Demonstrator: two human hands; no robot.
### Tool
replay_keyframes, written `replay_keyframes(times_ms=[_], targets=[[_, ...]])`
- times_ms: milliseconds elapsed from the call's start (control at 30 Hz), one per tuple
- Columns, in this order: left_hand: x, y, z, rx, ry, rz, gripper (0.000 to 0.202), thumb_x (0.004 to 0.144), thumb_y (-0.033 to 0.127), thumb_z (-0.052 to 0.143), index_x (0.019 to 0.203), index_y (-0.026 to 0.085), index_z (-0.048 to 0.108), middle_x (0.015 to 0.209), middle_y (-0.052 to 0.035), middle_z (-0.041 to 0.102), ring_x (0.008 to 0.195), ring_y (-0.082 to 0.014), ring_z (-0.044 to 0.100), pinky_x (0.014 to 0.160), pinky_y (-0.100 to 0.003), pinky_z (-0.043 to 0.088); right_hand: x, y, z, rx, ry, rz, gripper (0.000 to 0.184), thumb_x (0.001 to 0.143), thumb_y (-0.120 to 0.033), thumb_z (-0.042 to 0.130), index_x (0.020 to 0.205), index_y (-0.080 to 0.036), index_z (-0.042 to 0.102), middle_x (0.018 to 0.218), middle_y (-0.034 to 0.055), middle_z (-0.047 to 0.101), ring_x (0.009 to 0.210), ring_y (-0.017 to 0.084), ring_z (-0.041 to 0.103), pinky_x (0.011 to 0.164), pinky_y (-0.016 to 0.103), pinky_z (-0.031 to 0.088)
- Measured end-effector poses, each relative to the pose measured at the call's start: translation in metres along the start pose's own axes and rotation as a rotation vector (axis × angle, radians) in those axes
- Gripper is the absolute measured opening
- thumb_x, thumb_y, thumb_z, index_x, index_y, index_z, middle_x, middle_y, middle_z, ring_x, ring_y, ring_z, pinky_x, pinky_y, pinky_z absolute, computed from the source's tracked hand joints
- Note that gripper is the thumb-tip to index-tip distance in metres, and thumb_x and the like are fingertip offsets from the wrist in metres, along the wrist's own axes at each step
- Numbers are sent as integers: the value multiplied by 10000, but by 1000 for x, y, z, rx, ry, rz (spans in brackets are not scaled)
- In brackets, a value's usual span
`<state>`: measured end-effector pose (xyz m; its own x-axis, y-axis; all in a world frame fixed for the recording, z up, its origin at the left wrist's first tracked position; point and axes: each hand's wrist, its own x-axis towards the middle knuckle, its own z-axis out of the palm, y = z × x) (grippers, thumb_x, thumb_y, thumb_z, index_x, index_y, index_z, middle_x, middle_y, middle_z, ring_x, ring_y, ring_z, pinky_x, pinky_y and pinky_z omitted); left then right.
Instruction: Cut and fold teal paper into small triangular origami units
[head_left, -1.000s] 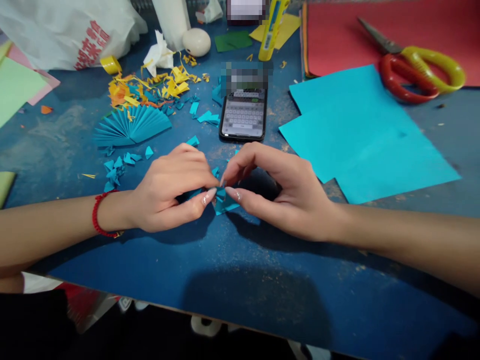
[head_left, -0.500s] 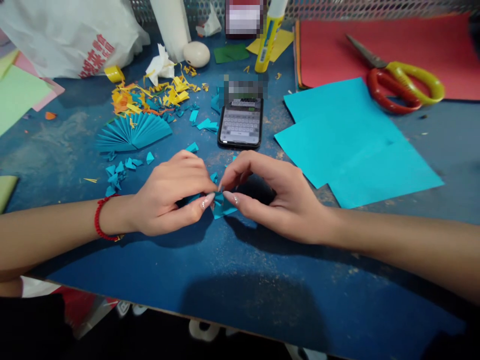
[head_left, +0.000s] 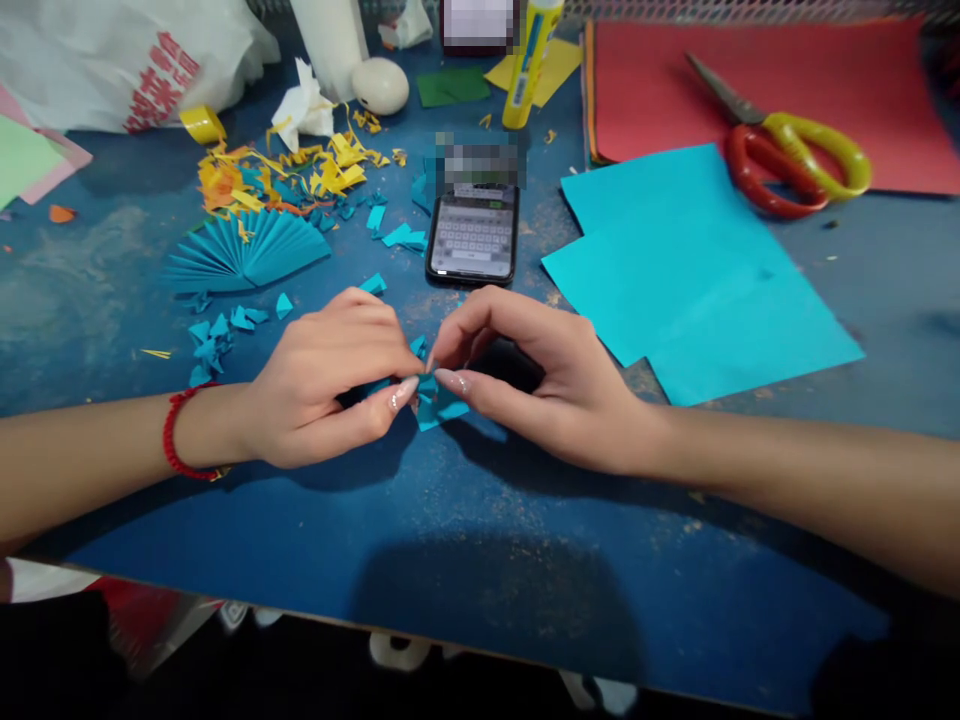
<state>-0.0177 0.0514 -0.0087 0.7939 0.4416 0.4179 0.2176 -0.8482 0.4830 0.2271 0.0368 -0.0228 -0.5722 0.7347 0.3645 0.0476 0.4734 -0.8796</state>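
Observation:
Between my two hands is a small piece of blue paper (head_left: 435, 410), creased and partly covered by my fingers. My left hand (head_left: 330, 385), with a red bracelet at the wrist, pinches its left side between thumb and forefinger. From the right, my right hand (head_left: 532, 385) pinches the same piece, thumb tip and fingertip close to the left thumb. Small folded blue paper pieces (head_left: 210, 350) lie in a cluster left of my left hand. Beyond them rests a pleated blue paper fan (head_left: 251, 250). A phone (head_left: 474, 235) lies just past my fingertips.
Blue paper sheets (head_left: 690, 270) lie at right. Scissors (head_left: 795, 160) rest partly on a red paper stack (head_left: 652, 80). Yellow and orange scraps (head_left: 300, 180), a glue stick (head_left: 531, 65), a white egg-shaped object (head_left: 380, 86) and a white plastic bag (head_left: 112, 60) stand toward the back.
The whole view has shifted slightly, so everything sits a little higher and further left. Both hands keep their pinch on the small blue paper, with hardly any finger movement.

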Motion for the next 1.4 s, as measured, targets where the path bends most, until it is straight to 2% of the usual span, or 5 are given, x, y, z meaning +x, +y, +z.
replay_keyframes(times_ms=[267,433,700,1400], targets=[[-2,-1,0,-14,14,7,94,1005,144,584,994,162,676,827,-51,699,769,-199,654,855,-377,466,2,0,0,202,1,65,85,981,-132,739,993,-135,655,902,-9,682,802,87,635,711,211,518],[-2,1,-1,-39,31,-24,105,1013,156,570,978,184,665,832,-48,705,750,-197,655,830,-377,472,3,-1,-1,274,-4,136,124,975,-207,768,995,-144,664,896,-8,694,782,94,632,677,216,501],[1,1,0,-33,15,-32,103,1022,173,565,996,197,661,846,-47,713,765,-198,664,836,-382,478,4,-2,-1,278,-4,193,123,959,-229,772,980,-163,671,886,-9,694,779,103,645,675,224,503],[0,2,-2,-14,9,-32,119,1022,189,554,987,219,664,836,-39,722,759,-202,673,824,-378,489,3,-4,-2,261,-8,217,101,962,-229,764,979,-186,674,898,5,714,791,116,656,669,229,531]])
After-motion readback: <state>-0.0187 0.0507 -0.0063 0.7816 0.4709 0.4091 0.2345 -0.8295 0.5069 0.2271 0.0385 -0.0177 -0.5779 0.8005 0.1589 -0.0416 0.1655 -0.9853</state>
